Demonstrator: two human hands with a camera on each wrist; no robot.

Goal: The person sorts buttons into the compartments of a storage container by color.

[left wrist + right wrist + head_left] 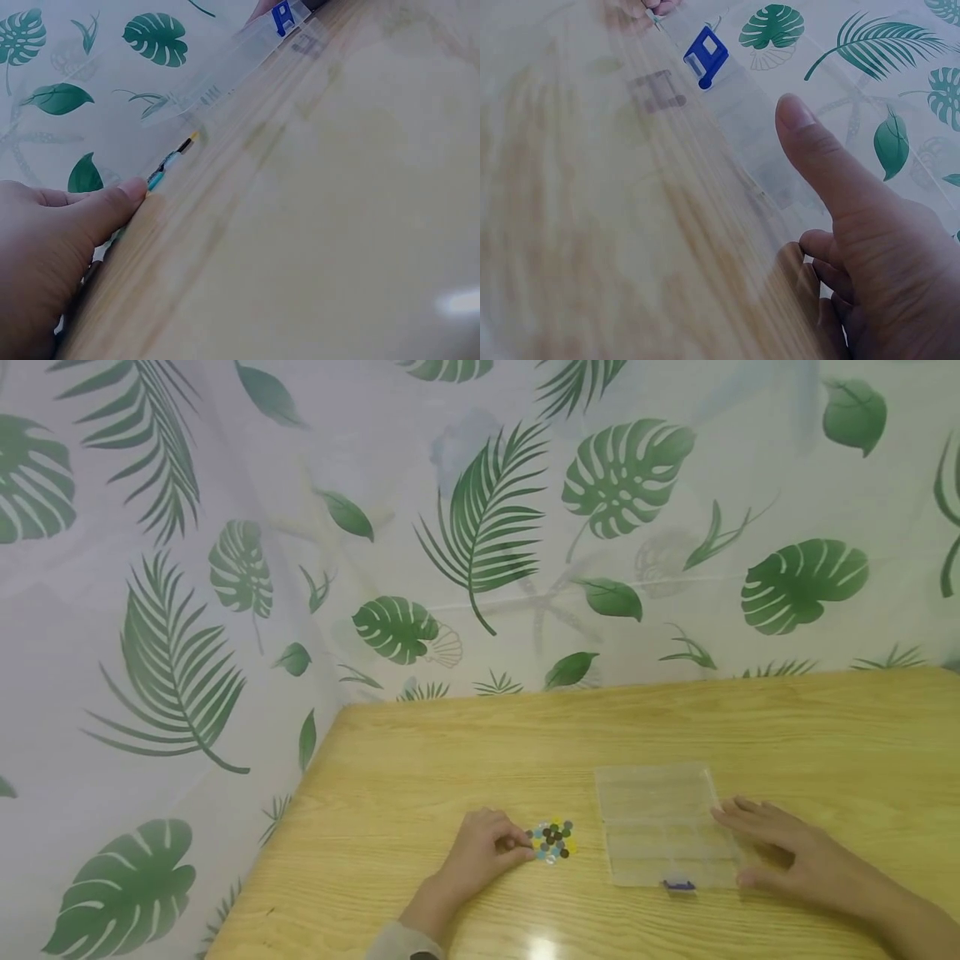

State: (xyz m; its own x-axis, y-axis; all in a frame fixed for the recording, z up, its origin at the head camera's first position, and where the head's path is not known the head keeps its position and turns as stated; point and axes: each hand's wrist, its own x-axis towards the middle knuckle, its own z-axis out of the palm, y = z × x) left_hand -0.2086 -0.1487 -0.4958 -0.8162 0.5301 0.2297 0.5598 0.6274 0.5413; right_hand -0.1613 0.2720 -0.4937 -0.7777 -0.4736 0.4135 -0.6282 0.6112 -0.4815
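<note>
Low on the bench (450,743), just left of a clear plastic box (652,793), a cluster of small coloured discs (552,837) lies flat — brown, grey, yellow, blue, some see-through. And look at the left hand (483,852): thumb and fingertips are down at the pile's left edge, drawn close together, though whether a disc is caught between them I can't tell. Over on the other side, the right hand (795,860) is relaxed, fingers loose at the box's right edge, thumb apart, gripping nothing I can see.

Best handling, I'd say: pinch one disc by its edge and lift rather than drag — they look thin and crowded, so neighbours could slide along. A light right hand would help steady the box. What might get in the way? Those clear walls are hard to read, and I can't make out how the lid sits. A blue latch (678,885) marks the box's front, glare (542,947) brightens the nearer bench, and a leaf-printed sheet (480,527) stands behind everything.
</note>
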